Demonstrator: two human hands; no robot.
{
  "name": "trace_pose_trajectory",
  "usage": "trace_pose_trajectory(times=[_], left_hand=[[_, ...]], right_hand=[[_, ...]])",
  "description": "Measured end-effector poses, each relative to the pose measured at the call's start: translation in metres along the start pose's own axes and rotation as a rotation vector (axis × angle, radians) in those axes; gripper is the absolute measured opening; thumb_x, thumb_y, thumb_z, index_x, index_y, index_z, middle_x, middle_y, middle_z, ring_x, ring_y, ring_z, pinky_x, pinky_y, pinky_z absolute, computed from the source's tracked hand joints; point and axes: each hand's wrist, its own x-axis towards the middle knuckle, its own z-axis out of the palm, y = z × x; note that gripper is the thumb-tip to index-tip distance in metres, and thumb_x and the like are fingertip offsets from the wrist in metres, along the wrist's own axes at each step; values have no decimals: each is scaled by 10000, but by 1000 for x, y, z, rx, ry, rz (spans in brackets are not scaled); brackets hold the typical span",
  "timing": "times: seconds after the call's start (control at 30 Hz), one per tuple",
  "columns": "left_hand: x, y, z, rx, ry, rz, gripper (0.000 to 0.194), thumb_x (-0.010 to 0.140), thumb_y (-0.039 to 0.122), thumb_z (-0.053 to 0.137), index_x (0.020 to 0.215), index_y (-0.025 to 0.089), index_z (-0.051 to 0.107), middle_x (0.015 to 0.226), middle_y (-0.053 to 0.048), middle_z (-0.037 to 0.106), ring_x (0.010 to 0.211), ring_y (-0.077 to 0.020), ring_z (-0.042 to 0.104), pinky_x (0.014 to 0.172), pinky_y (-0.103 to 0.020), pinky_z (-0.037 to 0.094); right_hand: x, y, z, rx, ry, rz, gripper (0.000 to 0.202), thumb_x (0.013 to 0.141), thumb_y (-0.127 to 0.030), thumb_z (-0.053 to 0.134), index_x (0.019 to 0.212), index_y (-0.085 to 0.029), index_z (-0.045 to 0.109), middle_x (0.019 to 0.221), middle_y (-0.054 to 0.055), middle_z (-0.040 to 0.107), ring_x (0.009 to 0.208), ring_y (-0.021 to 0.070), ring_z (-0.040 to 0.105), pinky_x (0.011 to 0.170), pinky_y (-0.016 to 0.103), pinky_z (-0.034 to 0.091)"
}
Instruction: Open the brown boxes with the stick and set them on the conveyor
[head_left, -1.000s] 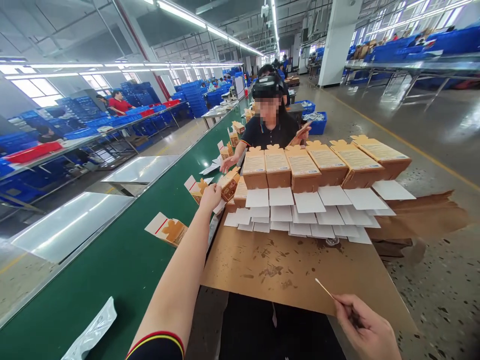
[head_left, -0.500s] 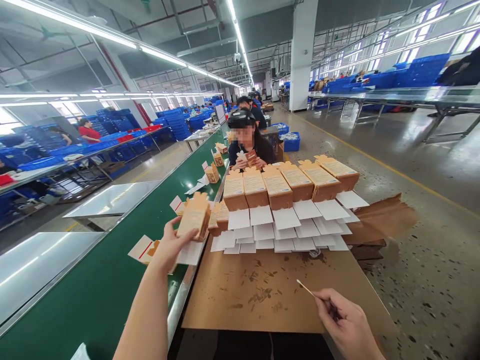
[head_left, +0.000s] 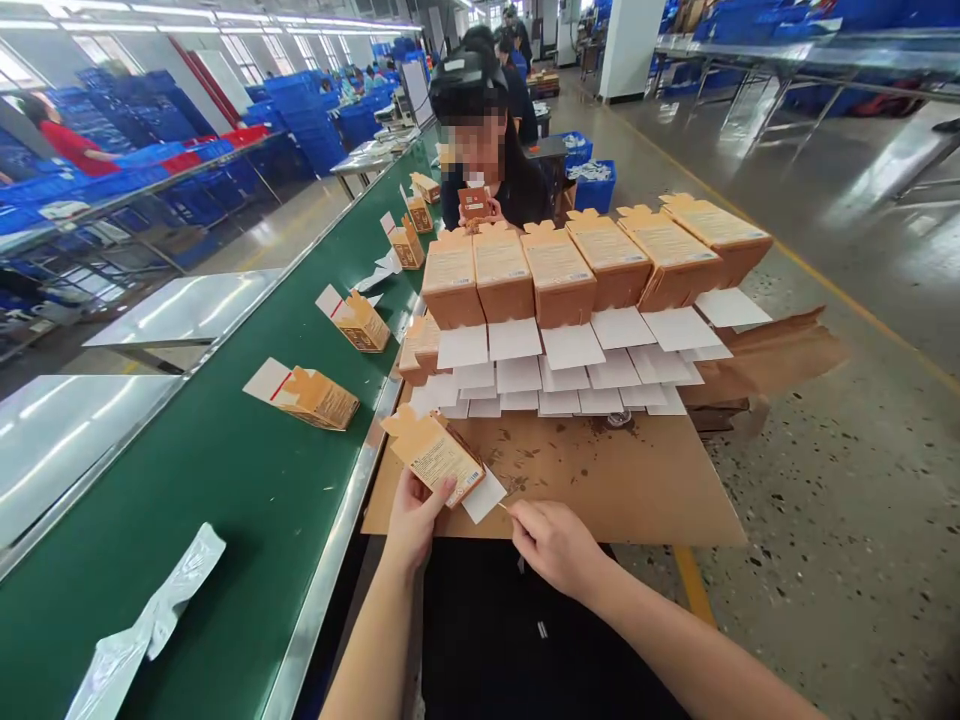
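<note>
My left hand is closed around a small tan and brown carton with printed text. The carton is tilted over the front of the brown cardboard sheet, its scalloped flaps up and to the left. A white flap sticks out of its lower end. Right beside that flap, my right hand pinches a cotton swab; the swab's tip is hidden at the flap. Behind my hands, stacked cartons lie in rows with white flaps facing me.
Several upright cartons stand on the green conveyor belt to the left. A crumpled silvery wrapper lies on the belt nearer me. Across the stack, a person wearing a headset holds a brown carton. Brown paper juts out at right.
My left hand has brought the carton from over the belt to above the cardboard sheet. My right hand has moved left with the swab to the carton's white flap. The view has tilted down.
</note>
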Motion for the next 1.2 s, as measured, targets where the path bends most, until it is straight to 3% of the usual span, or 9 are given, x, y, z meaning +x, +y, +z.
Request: trace_pose_trajectory(times=[0.17,0.37,0.6,0.77,0.9,1.07,1.2], left_hand=[[-3,2,-5,59,-48,39,835,608,594,1216,1225,237,782,1286,-141,912,1253,-392,885,1185,-568,692],[-14,2,1,98,-87,78,871,623,550,1212,1277,267,712,1316,-132,900,1269,-382,893,1159,-550,722],[-38,-8,5,380,2,293,815,664,520,1147,1259,271,648,1191,-98,843,1116,-345,884,1006,-502,754],[-51,-18,7,460,62,353,734,794,583,1067,1299,290,623,1193,-90,813,1064,-338,874,927,-501,758],[-50,-22,6,543,55,348,722,841,626,1033,1327,282,625,1228,-121,825,1101,-367,879,896,-500,751],[-45,-28,15,519,63,365,722,794,590,1019,1296,293,594,1187,-108,843,1069,-360,885,907,-488,742],[-43,-27,19,396,85,304,823,729,552,1110,1330,299,607,1258,-112,855,1176,-369,887,1044,-517,737]], right_hand=[[9,-9,13,-42,-98,-30,283,1047,-14,646,934,-271,604,755,-35,651,670,178,626,683,305,424],[2,1,0,-66,-85,48,309,1079,-15,595,923,-282,590,775,-33,666,685,177,642,683,309,445],[-39,13,-27,103,152,131,302,1149,-124,505,965,-275,692,729,-24,666,595,164,590,613,295,462],[-59,10,-44,161,235,187,285,1173,-200,539,954,-296,694,706,-35,637,568,169,591,588,290,491],[-62,5,-45,223,286,215,256,1172,-218,593,971,-300,730,696,-43,632,569,165,587,590,280,497],[-53,0,-35,341,301,173,241,1129,-218,629,933,-288,750,667,-41,666,532,157,599,545,272,510],[-49,-4,-39,399,293,238,268,1139,-296,635,943,-305,819,671,-16,731,532,193,680,548,306,597]])
